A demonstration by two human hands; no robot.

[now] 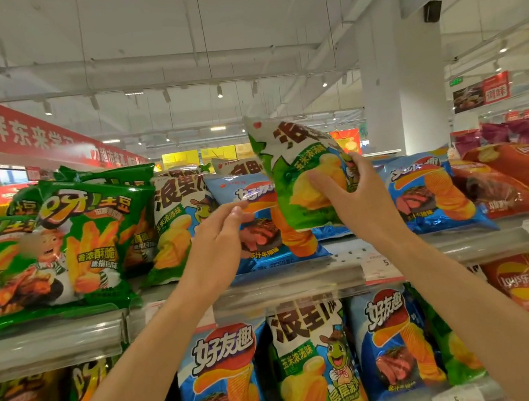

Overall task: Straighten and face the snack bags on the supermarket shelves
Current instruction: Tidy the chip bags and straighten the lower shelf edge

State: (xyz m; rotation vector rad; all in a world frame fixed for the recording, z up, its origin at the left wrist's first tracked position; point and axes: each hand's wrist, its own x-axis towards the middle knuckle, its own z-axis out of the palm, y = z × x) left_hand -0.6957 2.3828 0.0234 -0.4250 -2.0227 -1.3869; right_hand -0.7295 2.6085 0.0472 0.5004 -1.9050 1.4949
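Note:
My right hand (358,199) grips a white-and-green chip bag (296,167) by its lower right side and holds it up, tilted, above the top shelf. My left hand (219,242) reaches toward a blue chip bag (261,232) standing on that shelf, fingertips at its upper left edge, fingers loosely apart with nothing in them. Left of it another white-and-green bag (178,221) leans on the shelf. A second blue bag (428,191) stands to the right of my right hand.
Large green fries bags (66,249) fill the top shelf's left end, and red chip bags (522,176) lie at its right. The shelf edge (287,287) carries price tags. Below, a lower shelf holds blue, white-green, yellow and red bags. A white pillar (403,81) rises behind.

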